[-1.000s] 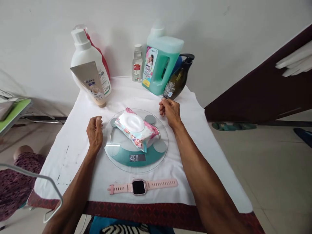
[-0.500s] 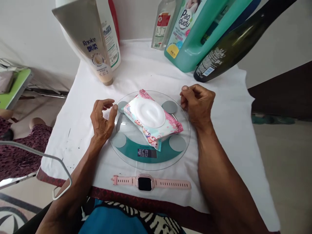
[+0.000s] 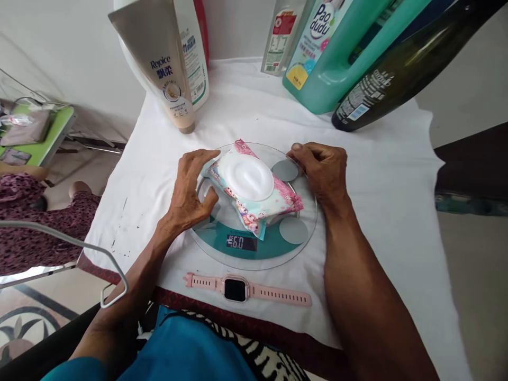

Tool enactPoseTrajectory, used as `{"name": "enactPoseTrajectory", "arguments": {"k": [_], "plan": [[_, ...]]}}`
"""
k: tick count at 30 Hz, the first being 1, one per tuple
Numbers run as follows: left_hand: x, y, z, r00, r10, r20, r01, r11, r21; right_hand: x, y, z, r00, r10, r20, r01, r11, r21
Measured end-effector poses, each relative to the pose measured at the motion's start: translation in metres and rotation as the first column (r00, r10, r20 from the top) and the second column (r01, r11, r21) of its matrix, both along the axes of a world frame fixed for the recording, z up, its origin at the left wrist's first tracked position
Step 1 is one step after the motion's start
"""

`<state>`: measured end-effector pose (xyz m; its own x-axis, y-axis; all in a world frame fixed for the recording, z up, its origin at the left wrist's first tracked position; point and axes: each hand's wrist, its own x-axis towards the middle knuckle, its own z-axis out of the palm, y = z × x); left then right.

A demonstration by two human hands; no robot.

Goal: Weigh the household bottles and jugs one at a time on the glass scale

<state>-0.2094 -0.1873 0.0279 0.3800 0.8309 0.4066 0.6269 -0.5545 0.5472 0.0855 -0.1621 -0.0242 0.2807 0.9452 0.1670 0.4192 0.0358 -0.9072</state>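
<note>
A pack of wet wipes (image 3: pixel 249 178), pink and pale blue with a white oval lid, lies askew on a round glass scale (image 3: pixel 216 248). A lit display (image 3: pixel 242 242) shows on the scale's green band. My left hand (image 3: pixel 189 190) is open at the pack's left end, thumb and fingers apart; whether a fingertip touches the pack I cannot tell. By the scale's right edge, my right hand (image 3: pixel 323 168) is curled in a loose fist, thumb over the bent fingers, with nothing visible in it. A pink smartwatch (image 3: pixel 235 289) lies flat in front of the scale.
Behind the scale stand a Rejoice tube (image 3: pixel 164 69), a white bottle (image 3: pixel 195 63), a clear bottle (image 3: pixel 278 39), a green Pao dudu jug (image 3: pixel 317 79) and a dark bottle (image 3: pixel 381 79). A person's patterned clothing (image 3: pixel 39 227) and a green table (image 3: pixel 59 129) are at left.
My left hand has moved right, from beside the scale's left edge to the pack's left end, its thumb and fingers spread wider. The right hand stays curled. The view has shifted slightly.
</note>
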Motion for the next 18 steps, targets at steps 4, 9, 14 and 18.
{"name": "enactPoseTrajectory", "arguments": {"k": [4,9,14,18], "plan": [[0.006,0.005,0.013,0.974,-0.124,-0.187,0.109,0.990,-0.091,0.003,0.004,-0.003,0.999,-0.018,-0.051,0.018,1.000,-0.002],[0.012,0.013,0.030,0.925,-0.227,-0.303,0.180,0.968,-0.177,0.004,0.007,-0.004,0.997,-0.040,-0.065,0.041,0.999,0.009],[0.016,0.022,0.039,0.904,-0.259,-0.339,0.187,0.955,-0.231,0.004,0.008,-0.004,0.996,-0.047,-0.073,0.048,0.999,0.020],[0.025,0.024,0.045,0.916,-0.265,-0.301,0.206,0.955,-0.213,0.004,0.008,-0.004,0.997,-0.048,-0.067,0.049,0.999,0.023]]}}
